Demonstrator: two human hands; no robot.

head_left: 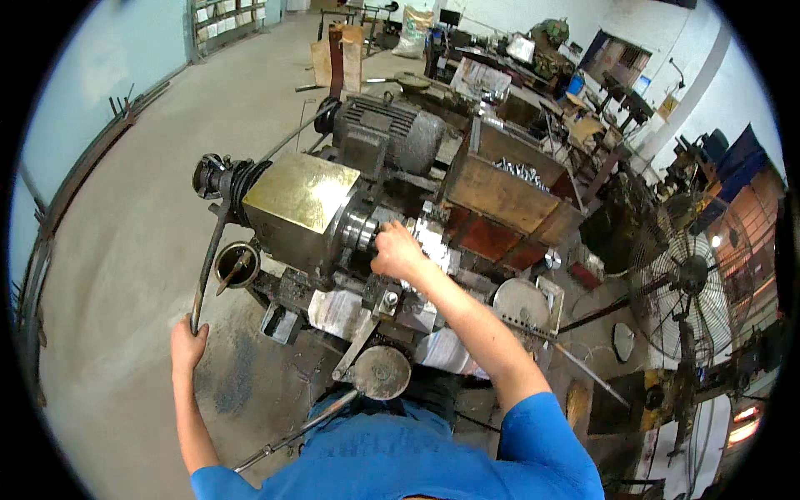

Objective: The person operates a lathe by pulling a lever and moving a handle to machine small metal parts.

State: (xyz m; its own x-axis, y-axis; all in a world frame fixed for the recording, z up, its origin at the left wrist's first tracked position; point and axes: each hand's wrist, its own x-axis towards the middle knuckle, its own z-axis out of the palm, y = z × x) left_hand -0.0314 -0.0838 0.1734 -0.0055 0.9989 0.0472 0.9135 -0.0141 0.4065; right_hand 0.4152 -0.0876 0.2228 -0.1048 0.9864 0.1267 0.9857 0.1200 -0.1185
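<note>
A lathe stands before me, with a boxy metal headstock (304, 193) and a shiny round chuck (359, 232) on its right side. My left hand (188, 343) is closed round the lower end of a long metal lever (210, 265), which runs up to the belt-side end of the headstock. My right hand (398, 252) is at the chuck's face, fingers curled together. Whatever those fingers hold is hidden behind the hand. Below it sit the tool slide (390, 298) and a round metal disc (382, 372) close to my body.
An electric motor (392, 133) sits behind the headstock. To its right stands a rusty metal bin (500, 187) holding small shiny parts. A round pot (237, 265) with a brush is beside the lever. A large fan (690, 275) stands at right; a rod (592, 375) juts out nearby.
</note>
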